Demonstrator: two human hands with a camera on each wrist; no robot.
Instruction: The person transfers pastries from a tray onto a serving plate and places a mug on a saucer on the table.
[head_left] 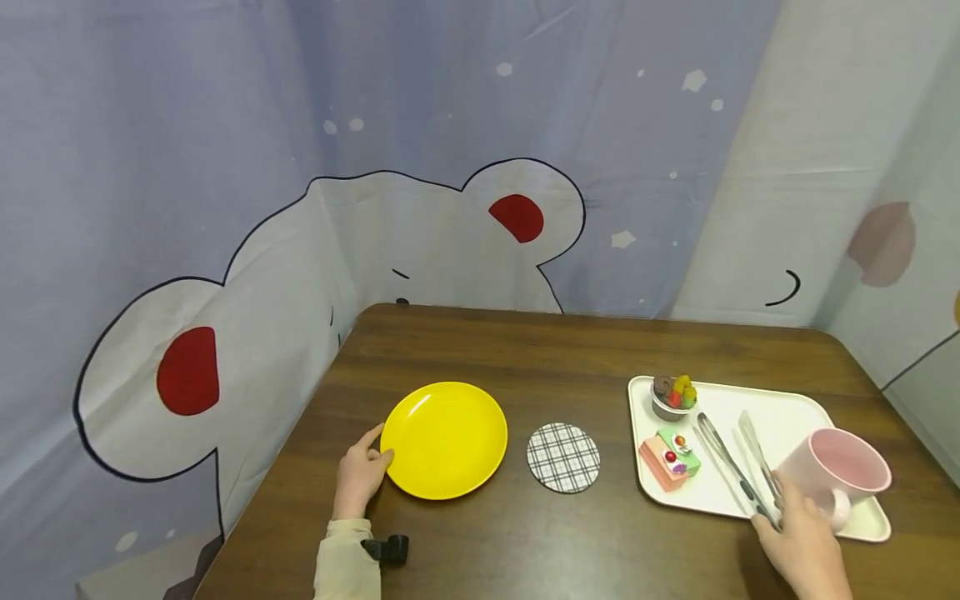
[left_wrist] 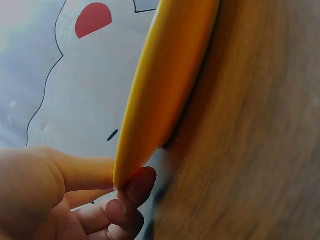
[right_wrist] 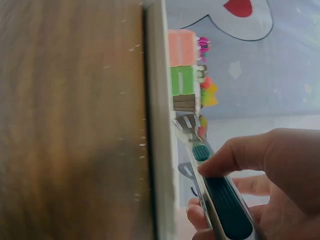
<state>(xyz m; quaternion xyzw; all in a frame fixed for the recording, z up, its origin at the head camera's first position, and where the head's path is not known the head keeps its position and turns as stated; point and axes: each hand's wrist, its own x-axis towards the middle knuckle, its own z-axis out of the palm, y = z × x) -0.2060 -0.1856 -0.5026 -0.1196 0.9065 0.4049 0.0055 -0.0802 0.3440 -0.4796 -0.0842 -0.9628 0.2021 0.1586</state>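
Note:
At the left, my left hand (head_left: 362, 472) pinches the rim of a round yellow plate (head_left: 444, 440). In the left wrist view the thumb lies above the plate rim (left_wrist: 150, 100) and the fingertips below it. On the right, my right hand (head_left: 805, 537) holds metal tongs (head_left: 726, 454) over a white tray (head_left: 780, 400). The right wrist view shows the thumb on the dark teal grip (right_wrist: 220, 200) and slotted tips pointing at a toy cake (right_wrist: 182, 50). On the tray sit a pink-and-green cake piece (head_left: 670, 460), a fruit-topped chocolate cupcake (head_left: 672, 397) and a pink mug (head_left: 825, 462).
A round checked coaster (head_left: 563, 457) lies on the brown wooden table (head_left: 540, 358) between plate and tray. A patterned curtain (head_left: 420, 100) hangs behind the table and along its sides. The mug stands right beside my right hand, its handle toward me.

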